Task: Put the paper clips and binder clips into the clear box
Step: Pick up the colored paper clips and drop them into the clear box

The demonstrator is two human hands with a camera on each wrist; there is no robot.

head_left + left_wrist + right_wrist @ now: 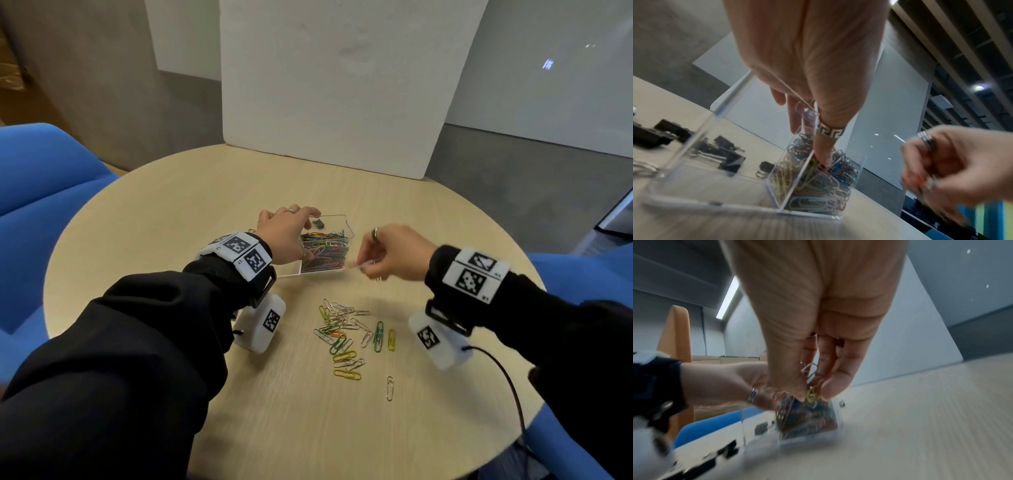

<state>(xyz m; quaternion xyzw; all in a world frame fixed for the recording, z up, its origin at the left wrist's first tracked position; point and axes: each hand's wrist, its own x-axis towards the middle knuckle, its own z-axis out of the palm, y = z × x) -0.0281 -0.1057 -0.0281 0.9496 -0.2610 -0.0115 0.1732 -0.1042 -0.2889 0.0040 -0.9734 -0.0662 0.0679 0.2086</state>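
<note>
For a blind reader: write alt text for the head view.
Two hands work at a clear box of coloured paper clips on a round table: the left hand holds the box, the right hand brings clips to its edge. Loose clips lie nearer the viewer; black binder clips lie behind the box.

You see a glossy clear plastic box (339, 219); coated wire paper clips (346, 337), some bare metal; matt pale wood-grain table (205, 192); black binder clips (729, 155) with shiny metal handles.
</note>
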